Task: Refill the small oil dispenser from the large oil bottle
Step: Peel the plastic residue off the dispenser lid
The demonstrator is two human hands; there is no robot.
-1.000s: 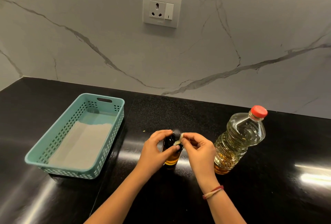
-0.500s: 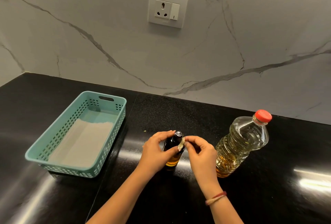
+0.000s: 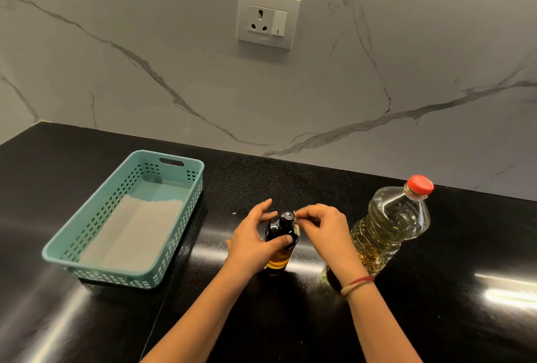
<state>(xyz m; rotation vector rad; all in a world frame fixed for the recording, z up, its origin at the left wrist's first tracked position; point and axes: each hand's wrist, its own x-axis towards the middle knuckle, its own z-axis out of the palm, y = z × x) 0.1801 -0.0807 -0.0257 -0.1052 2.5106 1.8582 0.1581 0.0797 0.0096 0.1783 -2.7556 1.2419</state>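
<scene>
So the small oil dispenser (image 3: 280,242) stands upright on the black bench (image 3: 87,319), pretty much dead centre and close to the front, a dark little bottle with a thin band of amber oil showing at the bottom and its dark cap (image 3: 287,215) on top. The left hand (image 3: 252,242) is wrapped round its body, fingers curled behind and the thumb laid across the front, so that 1 has a proper grip. The right hand (image 3: 325,232) sits just to the other side with its fingertips squeezed together right up against the cap, pinching a pale scrap (image 3: 296,227) that hangs by the neck. Honestly can't tell what that scrap is, too small. There's a red and tan thread band (image 3: 356,285) on the right wrist. The large oil bottle (image 3: 389,229) stands just beside the right hand, behind it, clear plastic, mostly full of pale yellow oil, red cap (image 3: 420,185) on, nobody touching it. Off to the left, well apart from the 2 bottles, sits a teal plastic basket (image 3: 116,278) with a white sheet (image 3: 130,234) lying flat in the bottom. A tiny crumb (image 3: 234,213) lies on the bench near the left hand. Behind it all is a marble wall (image 3: 145,57) with grey veins and 1 power socket (image 3: 268,18) with a switch.
</scene>
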